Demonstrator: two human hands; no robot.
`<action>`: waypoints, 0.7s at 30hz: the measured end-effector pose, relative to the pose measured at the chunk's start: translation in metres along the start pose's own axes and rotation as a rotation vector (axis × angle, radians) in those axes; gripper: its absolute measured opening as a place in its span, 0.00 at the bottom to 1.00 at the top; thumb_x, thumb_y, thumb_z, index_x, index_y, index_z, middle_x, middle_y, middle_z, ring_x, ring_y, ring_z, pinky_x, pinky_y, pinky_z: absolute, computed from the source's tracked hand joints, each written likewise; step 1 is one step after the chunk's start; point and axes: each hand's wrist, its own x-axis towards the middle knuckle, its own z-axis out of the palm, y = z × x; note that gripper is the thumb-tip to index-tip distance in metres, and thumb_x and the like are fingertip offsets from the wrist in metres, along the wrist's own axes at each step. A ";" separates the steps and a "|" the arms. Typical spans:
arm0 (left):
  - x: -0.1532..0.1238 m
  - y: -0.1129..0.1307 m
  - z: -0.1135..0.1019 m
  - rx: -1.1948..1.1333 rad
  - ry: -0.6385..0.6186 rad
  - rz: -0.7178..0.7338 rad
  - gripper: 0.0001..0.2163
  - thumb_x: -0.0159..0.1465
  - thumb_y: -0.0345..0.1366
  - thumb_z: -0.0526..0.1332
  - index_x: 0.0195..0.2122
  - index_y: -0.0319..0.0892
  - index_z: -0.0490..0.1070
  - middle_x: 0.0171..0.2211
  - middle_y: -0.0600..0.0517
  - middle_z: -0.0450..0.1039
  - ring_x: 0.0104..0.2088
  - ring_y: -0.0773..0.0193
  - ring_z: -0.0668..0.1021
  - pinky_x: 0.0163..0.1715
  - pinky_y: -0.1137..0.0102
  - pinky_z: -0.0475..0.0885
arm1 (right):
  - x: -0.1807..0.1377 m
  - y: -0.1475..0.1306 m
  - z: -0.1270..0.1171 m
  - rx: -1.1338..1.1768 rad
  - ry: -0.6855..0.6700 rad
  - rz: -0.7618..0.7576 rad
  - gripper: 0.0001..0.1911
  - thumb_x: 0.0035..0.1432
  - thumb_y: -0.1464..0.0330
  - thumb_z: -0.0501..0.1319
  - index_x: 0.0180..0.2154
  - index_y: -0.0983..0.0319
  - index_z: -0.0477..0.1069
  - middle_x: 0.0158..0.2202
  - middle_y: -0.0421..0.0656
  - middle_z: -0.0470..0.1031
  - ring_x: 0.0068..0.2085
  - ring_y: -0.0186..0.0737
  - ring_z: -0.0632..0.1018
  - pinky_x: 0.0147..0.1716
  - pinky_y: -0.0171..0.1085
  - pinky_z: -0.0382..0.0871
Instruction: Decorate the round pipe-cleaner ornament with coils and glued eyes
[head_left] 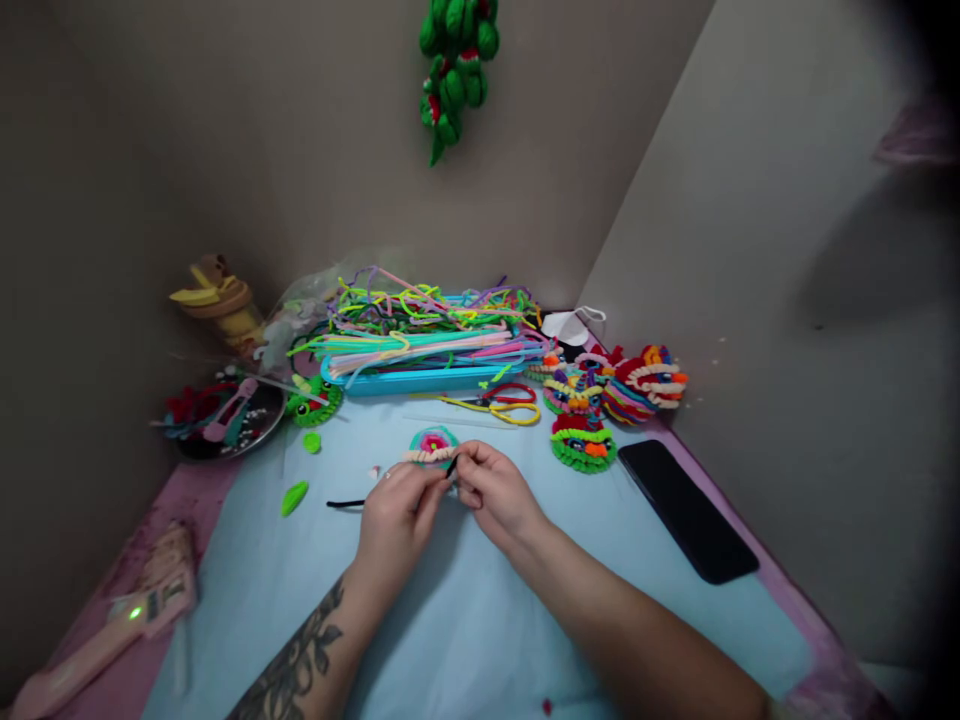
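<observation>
A black pipe cleaner [345,504] runs between my two hands, its free end sticking out to the left over the blue table cover. My left hand [401,500] pinches it, fingers closed and pointing right. Fingertips of my right hand [495,490] are closed around the other end, where a short black bit shows between the hands. Just beyond them lies a round coiled piece [435,440] in turquoise and pink with a cream strip along its front. My fingers hide part of it. A small pale bit [374,472] lies beside my left hand.
Behind stands a blue tray [420,380] heaped with coloured pipe cleaners, with scissors [517,402] before it. Several finished figures [583,446] and a black phone [688,510] are at right. Leftward are a metal bowl [262,425], green pieces [295,498] and a pink glue gun [112,625].
</observation>
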 end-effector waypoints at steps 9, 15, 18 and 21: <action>0.002 -0.004 -0.006 0.117 -0.121 -0.057 0.05 0.65 0.30 0.55 0.37 0.42 0.71 0.34 0.49 0.76 0.35 0.60 0.75 0.37 0.65 0.69 | 0.000 -0.026 -0.031 -0.954 -0.035 -0.746 0.08 0.58 0.72 0.59 0.38 0.58 0.75 0.39 0.45 0.69 0.41 0.40 0.73 0.42 0.40 0.70; 0.002 -0.003 -0.007 0.257 -0.127 0.022 0.07 0.66 0.32 0.54 0.38 0.42 0.72 0.33 0.49 0.75 0.35 0.59 0.74 0.36 0.65 0.68 | 0.000 -0.021 -0.034 -1.154 -0.136 -0.773 0.10 0.58 0.73 0.59 0.41 0.57 0.74 0.41 0.45 0.69 0.43 0.41 0.73 0.43 0.41 0.71; 0.002 -0.002 -0.007 0.310 -0.144 0.050 0.08 0.66 0.33 0.54 0.38 0.41 0.73 0.32 0.48 0.75 0.35 0.58 0.74 0.35 0.65 0.68 | 0.000 -0.019 -0.033 -1.232 -0.155 -0.773 0.09 0.59 0.74 0.58 0.39 0.59 0.74 0.41 0.46 0.70 0.43 0.42 0.72 0.42 0.41 0.70; 0.002 -0.001 -0.007 0.277 -0.149 0.026 0.08 0.67 0.32 0.54 0.37 0.41 0.73 0.31 0.48 0.74 0.34 0.59 0.74 0.35 0.65 0.68 | 0.000 -0.018 -0.033 -1.207 -0.162 -0.785 0.07 0.59 0.74 0.58 0.35 0.60 0.74 0.39 0.46 0.71 0.42 0.42 0.72 0.41 0.41 0.70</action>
